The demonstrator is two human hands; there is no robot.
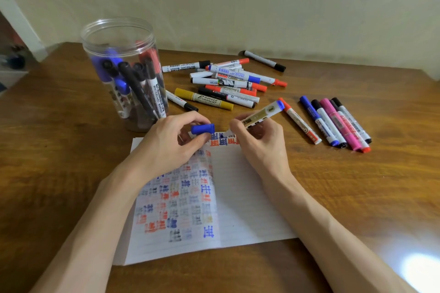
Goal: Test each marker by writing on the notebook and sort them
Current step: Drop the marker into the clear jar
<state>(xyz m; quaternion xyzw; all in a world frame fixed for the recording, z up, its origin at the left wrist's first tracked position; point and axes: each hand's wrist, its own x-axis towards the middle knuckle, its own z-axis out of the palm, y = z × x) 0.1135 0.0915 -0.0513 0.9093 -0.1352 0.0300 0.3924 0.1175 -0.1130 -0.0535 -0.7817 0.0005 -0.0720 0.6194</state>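
the right hand [259,143] has its fingers clamped on the uncapped blue marker [262,113], tip end by the notebook's [242,197] top edge; the left hand [166,147] pinches the blue cap [202,129]. a stroke there could slip off the page and stain the surface [357,197]. the clear jar [119,40], lidless, holds leaning blue, black and red markers

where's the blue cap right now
In the head view the blue cap sits near the centre, pinched in the left hand just over the notebook's top edge, with the marker in the right hand immediately to its right.
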